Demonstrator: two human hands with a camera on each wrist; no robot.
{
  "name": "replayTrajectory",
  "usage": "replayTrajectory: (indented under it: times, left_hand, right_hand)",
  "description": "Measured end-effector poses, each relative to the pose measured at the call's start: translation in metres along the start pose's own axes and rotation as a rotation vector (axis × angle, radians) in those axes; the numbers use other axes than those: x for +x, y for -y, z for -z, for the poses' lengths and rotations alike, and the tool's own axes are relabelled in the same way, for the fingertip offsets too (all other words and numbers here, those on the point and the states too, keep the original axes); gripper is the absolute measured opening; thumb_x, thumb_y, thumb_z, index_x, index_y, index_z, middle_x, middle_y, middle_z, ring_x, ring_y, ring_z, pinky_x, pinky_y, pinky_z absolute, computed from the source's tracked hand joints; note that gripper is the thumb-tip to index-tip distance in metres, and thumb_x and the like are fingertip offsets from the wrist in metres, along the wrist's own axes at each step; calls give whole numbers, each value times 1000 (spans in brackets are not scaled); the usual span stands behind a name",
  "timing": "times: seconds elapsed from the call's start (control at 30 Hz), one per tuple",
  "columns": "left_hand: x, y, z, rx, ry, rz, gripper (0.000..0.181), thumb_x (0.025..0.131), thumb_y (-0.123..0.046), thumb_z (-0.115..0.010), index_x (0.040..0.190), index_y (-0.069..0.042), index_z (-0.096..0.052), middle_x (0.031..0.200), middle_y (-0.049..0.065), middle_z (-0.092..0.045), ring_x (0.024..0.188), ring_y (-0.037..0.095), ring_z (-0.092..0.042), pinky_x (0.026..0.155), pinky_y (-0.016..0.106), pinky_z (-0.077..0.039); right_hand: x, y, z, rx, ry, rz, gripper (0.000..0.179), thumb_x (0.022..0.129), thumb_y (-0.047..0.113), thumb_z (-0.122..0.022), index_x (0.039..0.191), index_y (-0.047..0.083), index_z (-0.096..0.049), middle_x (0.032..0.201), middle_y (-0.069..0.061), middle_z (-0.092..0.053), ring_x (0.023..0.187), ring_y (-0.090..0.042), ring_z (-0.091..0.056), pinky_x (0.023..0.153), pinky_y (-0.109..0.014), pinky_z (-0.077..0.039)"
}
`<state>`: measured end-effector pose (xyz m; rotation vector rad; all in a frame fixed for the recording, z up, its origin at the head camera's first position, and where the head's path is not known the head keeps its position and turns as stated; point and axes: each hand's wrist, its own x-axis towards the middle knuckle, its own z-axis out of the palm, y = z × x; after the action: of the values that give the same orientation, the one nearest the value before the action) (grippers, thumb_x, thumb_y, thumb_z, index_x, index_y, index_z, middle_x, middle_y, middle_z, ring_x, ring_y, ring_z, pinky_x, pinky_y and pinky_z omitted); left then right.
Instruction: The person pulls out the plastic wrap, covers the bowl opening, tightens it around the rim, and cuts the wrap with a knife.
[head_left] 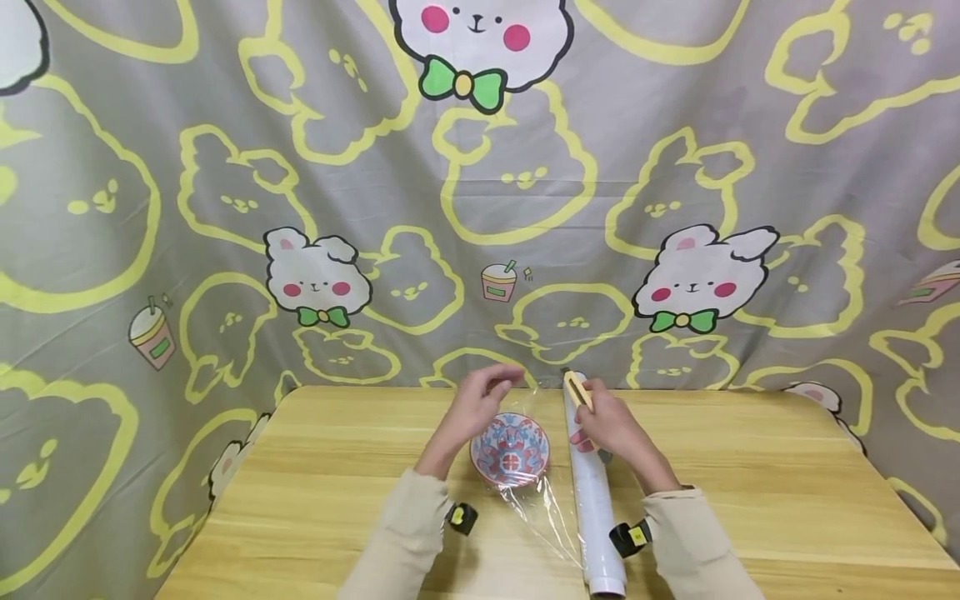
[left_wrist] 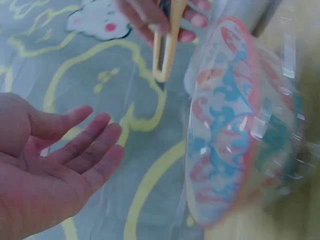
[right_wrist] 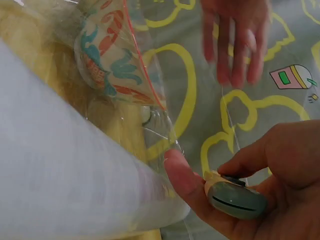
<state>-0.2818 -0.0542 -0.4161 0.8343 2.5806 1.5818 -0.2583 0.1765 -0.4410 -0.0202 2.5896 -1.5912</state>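
Observation:
A patterned bowl (head_left: 510, 450) in red, blue and white stands on the table, with clear plastic wrap (head_left: 542, 508) stretched over it. The film runs to a long white roll of plastic wrap (head_left: 596, 508) lying to the bowl's right. My right hand (head_left: 613, 423) grips a yellow utility knife (head_left: 578, 392) over the roll's far end; its dark tip shows in the left wrist view, its grey-green butt end (right_wrist: 236, 201) in the right wrist view. Beyond the bowl's left rim, my left hand (head_left: 480, 402) is held up, fingers loosely extended and nothing in them.
The wooden table (head_left: 337, 492) ends at a patterned cloth curtain (head_left: 420, 192) just behind the bowl and the roll. A black wrist camera (head_left: 463, 518) sits at the left sleeve, and another wrist camera (head_left: 628, 539) at the right sleeve overlaps the roll in the head view.

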Motion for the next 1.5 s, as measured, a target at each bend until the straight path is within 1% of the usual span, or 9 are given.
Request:
replayTrajectory:
  times: [0.23, 0.4, 0.53, 0.7, 0.8, 0.93, 1.07, 1.3, 1.5]
  left_hand:
    - [41, -2, -24, 128, 88, 159, 30, 107, -5, -50, 131, 3, -65, 128, 16, -68, 119, 30, -64, 101, 41, -53]
    - [60, 7, -45, 270, 155, 201, 31, 105, -4, -51, 133, 4, -63, 129, 15, -68, 120, 29, -63, 101, 37, -53]
    - [71, 14, -51, 381, 226, 210, 31, 104, -6, -51, 130, 4, -65, 126, 17, -68, 117, 29, -63, 100, 35, -52]
    - [81, 21, -48, 375, 302, 236, 31, 105, -7, -51, 128, 6, -66, 123, 18, -69, 114, 29, -65, 97, 33, -53]
    - [87, 23, -44, 353, 319, 250, 26, 104, -7, -53, 115, 9, -72, 92, 11, -71, 83, 19, -64, 74, 26, -51]
    - [92, 28, -42, 327, 348, 279, 28, 103, -6, -56, 92, 13, -73, 57, -1, -43, 54, 11, -37, 52, 24, -33]
    - [92, 34, -46, 280, 307, 319, 25, 101, -8, -60, 93, 9, -76, 56, -4, -47, 52, 9, -38, 50, 22, -33]
    - [88, 41, -54, 230, 181, 323, 19, 98, -3, -64, 93, 9, -76, 78, 13, -71, 55, 9, -49, 50, 19, -40]
    - [89, 39, -57, 228, 124, 319, 13, 95, -1, -66, 97, 6, -76, 84, 12, -73, 63, 12, -56, 55, 19, -46]
  right_hand:
    - [5, 2, -4, -40, 3, -2, 58, 99, -3, -38, 154, -10, -19, 93, -27, -61, 60, -22, -69, 55, -35, -61]
    - [5, -3, -3, -76, -9, -2, 54, 101, -2, -39, 152, -11, -21, 85, -20, -61, 58, -20, -68, 53, -34, -60]
    - [6, -4, -4, -80, -10, -4, 52, 102, -3, -39, 151, -11, -23, 85, -23, -62, 57, -20, -68, 52, -34, -60]
    - [7, -2, -7, -98, -10, -3, 53, 102, -2, -39, 151, -11, -23, 78, -22, -65, 56, -19, -68, 52, -32, -59]
    - [9, 0, -10, -116, -17, 14, 53, 102, -1, -40, 151, -13, -23, 74, -20, -66, 55, -19, -67, 51, -32, -59]
    - [11, 0, -11, -146, -12, 24, 54, 103, -2, -40, 152, -15, -23, 75, -20, -65, 55, -19, -67, 51, -32, -59]
    - [12, 0, -12, -189, -9, 21, 54, 103, -1, -39, 153, -15, -25, 74, -17, -65, 55, -21, -67, 50, -32, -58]
    - [15, 2, -15, -252, -48, 31, 50, 100, -1, -40, 149, -12, -35, 66, -12, -65, 50, -20, -67, 47, -30, -57]
    - [17, 2, -15, -307, -86, 38, 42, 99, 1, -41, 139, -9, -43, 60, -9, -64, 47, -19, -66, 43, -30, -54]
